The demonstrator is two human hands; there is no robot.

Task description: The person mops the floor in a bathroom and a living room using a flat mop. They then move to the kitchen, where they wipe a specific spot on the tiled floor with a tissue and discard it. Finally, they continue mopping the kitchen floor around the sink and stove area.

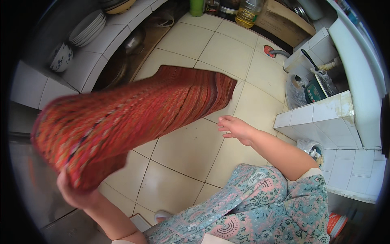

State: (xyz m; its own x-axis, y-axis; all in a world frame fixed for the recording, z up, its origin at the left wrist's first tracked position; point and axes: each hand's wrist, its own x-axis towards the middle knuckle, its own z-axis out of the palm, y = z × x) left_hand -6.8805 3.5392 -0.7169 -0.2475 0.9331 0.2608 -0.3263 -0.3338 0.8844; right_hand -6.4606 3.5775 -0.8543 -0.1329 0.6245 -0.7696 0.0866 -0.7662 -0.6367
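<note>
A kitchen seen from above, with a cream tiled floor [191,150]. At ten o'clock, a tiled shelf [87,67] carries a patterned bowl [61,57] and a stack of white plates [87,27]. At eight o'clock, the left hand [77,194] has its grip clamped on one end of a red woven mat [130,112]. The mat is lifted clear of the floor and stretches, blurred, up toward the centre. Just right of centre, the right hand [235,129] hangs in the air with fingers apart, holding nothing, near the mat's far end but not touching it. At five o'clock is the person's floral clothing [260,203]. At twelve o'clock stands an oil bottle [248,13]. At three o'clock is a white tiled table [321,116].
</note>
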